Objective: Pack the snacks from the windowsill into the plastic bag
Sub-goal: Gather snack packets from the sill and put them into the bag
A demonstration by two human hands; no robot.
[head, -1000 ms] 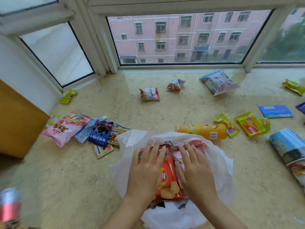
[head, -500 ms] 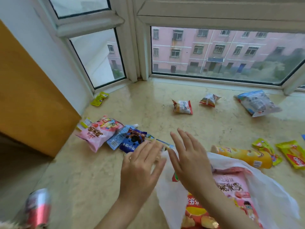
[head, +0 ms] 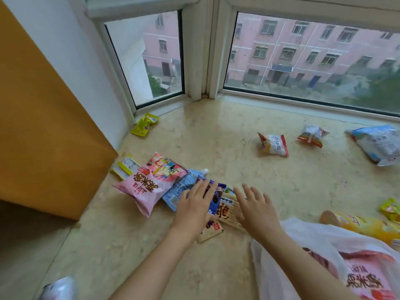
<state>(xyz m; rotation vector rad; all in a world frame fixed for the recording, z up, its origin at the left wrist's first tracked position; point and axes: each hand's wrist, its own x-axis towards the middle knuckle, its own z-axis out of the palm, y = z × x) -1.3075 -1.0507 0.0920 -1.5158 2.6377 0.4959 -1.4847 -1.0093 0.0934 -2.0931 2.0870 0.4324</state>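
A white plastic bag [head: 287,239] lies at the lower right of the marble windowsill [head: 216,148], a pink snack pack [head: 365,280] showing inside it. To its left lies a pile: a pink packet [head: 147,187], a light blue packet [head: 179,189], a dark blue cookie packet [head: 213,204] and a beige wafer packet [head: 229,211]. My left hand [head: 194,206] hovers with straight fingers over the blue packets. My right hand [head: 256,208] is spread over the wafer packet. Whether either hand touches the pile is unclear. Neither holds anything.
A yellow tube of crisps [head: 368,226] lies behind the bag. Small packets [head: 273,145], [head: 312,136] and a large blue-white bag [head: 378,144] lie near the window. A green sachet [head: 145,124] sits in the corner. An orange cabinet side [head: 43,126] bounds the left.
Both hands have left the bag's contents and moved left and forward to the pile of packets. The view has swung left with them.
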